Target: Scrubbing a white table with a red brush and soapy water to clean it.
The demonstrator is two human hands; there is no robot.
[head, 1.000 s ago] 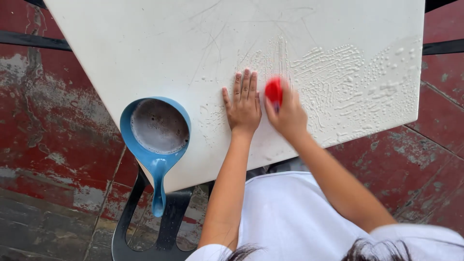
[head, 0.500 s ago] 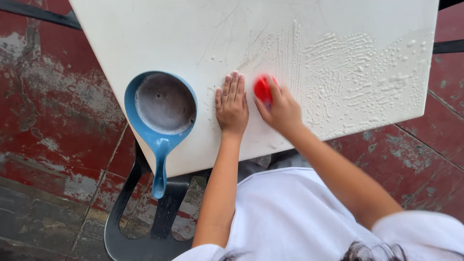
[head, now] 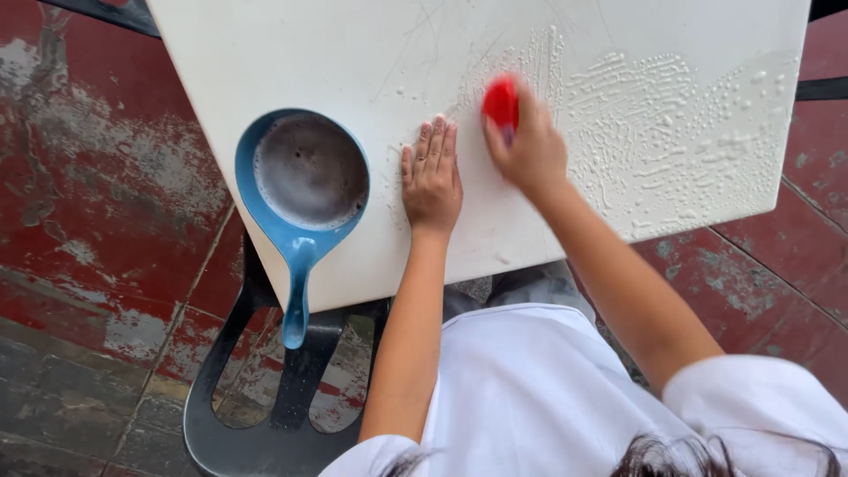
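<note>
Gripping a red scrubber [head: 501, 102] mostly hidden in blurred right hand [head: 530, 150], left hand [head: 431, 181] flat, empty on soapy white table [head: 265, 62]

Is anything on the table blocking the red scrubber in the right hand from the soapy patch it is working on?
Nothing visible does. The right hand presses the red scrubber on the white table, beside the soapy patch. The left hand lies flat to its left; the blue dipper sits further left.

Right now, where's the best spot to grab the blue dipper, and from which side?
Grip the blue dipper by its long handle, which sticks out past the table edge toward the person, free of both hands. Come from the near side, fingers wrapping the handle; the bowl looks full of cloudy water, so keep it level.
</note>
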